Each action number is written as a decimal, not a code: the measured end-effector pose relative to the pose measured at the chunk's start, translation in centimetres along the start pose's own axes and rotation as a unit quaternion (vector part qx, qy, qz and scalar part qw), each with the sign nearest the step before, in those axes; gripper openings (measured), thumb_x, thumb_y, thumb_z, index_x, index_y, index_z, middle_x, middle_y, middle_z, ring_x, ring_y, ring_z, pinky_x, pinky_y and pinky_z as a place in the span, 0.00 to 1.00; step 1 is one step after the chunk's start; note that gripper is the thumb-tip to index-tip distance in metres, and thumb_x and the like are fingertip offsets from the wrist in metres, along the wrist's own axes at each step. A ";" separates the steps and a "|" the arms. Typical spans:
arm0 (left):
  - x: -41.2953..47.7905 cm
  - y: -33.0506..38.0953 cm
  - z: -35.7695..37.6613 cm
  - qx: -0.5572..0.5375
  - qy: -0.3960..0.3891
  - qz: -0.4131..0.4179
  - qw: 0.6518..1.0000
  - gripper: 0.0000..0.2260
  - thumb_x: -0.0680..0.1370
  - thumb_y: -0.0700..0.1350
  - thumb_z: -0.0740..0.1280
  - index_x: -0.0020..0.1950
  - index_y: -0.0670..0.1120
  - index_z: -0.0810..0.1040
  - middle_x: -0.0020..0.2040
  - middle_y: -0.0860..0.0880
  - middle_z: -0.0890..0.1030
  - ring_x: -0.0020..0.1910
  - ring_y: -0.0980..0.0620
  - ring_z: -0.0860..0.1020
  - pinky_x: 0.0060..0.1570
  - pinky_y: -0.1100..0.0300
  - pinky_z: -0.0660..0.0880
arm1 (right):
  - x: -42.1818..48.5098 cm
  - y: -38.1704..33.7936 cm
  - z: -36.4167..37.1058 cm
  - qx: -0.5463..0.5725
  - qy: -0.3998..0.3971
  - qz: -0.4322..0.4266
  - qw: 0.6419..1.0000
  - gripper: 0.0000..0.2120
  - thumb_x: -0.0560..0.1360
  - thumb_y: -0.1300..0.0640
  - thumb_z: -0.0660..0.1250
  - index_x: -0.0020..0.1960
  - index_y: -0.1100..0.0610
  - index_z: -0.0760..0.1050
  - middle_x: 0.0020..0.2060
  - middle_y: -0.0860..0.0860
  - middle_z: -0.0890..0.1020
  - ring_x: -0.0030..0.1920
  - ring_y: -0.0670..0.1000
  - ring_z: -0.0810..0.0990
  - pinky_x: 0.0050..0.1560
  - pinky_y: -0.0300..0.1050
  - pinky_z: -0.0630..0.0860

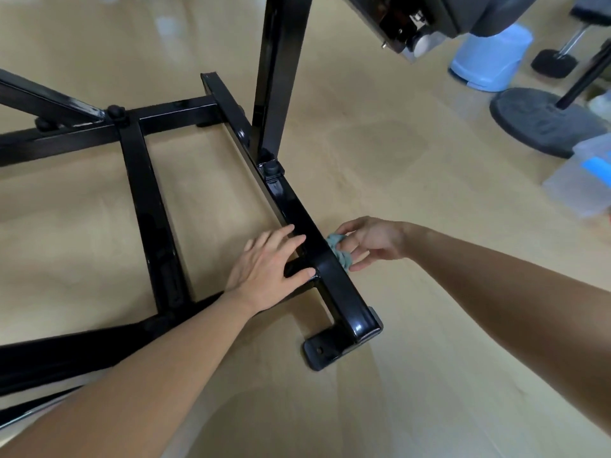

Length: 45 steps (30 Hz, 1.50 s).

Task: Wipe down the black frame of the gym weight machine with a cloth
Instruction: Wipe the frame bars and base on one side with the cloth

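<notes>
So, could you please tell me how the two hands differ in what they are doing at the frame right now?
The left hand lies flat and open on top of the black frame, fingers spread, holding nothing; the right hand is curled around a bunched grey-green cloth. The left hand rests on the bar's top and inner side, whereas the right hand presses the cloth against its outer side. Both hands meet the same floor-level bar near its end.

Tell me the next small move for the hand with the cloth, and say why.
Probably slide the right hand with the bunched grey-green cloth along the outer side of the glossy black floor rail, towards the near capped end. The cloth is pressed against that side face, a short stretch remains before the end, and the left hand lies flat on the rail's top, seemingly bracing.
</notes>
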State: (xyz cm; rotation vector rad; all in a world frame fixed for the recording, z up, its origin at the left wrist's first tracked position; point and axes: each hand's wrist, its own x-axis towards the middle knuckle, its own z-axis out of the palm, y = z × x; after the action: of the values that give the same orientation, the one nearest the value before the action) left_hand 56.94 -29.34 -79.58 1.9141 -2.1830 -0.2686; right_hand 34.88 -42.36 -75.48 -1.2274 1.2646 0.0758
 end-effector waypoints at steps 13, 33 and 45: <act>0.2 -0.5 0.8 -0.030 0.040 0.001 0.999 0.30 0.76 0.72 0.57 0.75 0.59 0.68 0.77 0.57 0.65 0.72 0.53 0.68 0.67 0.50 0.69 | 3.3 -3.9 1.3 0.164 0.053 -0.081 0.982 0.14 0.79 0.64 0.67 0.64 0.58 0.75 0.57 0.59 0.80 0.50 0.58 0.82 0.60 0.57 0.81; 0.3 -0.3 0.3 -0.037 0.030 0.000 0.999 0.32 0.74 0.73 0.57 0.75 0.61 0.67 0.78 0.59 0.64 0.71 0.54 0.67 0.65 0.49 0.71 | 2.5 -2.1 1.0 0.120 0.059 -0.053 0.990 0.11 0.77 0.68 0.69 0.58 0.59 0.78 0.64 0.61 0.76 0.60 0.59 0.80 0.49 0.46 0.84; 0.3 -0.2 0.3 -0.043 0.030 -0.001 0.999 0.31 0.75 0.72 0.57 0.76 0.61 0.66 0.78 0.61 0.62 0.72 0.57 0.65 0.67 0.51 0.70 | 5.7 -5.4 2.4 0.212 0.115 -0.139 0.960 0.18 0.77 0.70 0.68 0.66 0.61 0.76 0.64 0.60 0.78 0.63 0.56 0.79 0.61 0.47 0.80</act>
State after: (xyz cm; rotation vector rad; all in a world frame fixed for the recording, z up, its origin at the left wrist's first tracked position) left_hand 57.02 -29.65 -79.94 1.8557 -2.0966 -0.2962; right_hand 42.10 -46.05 -76.64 -1.0428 1.2131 -0.5320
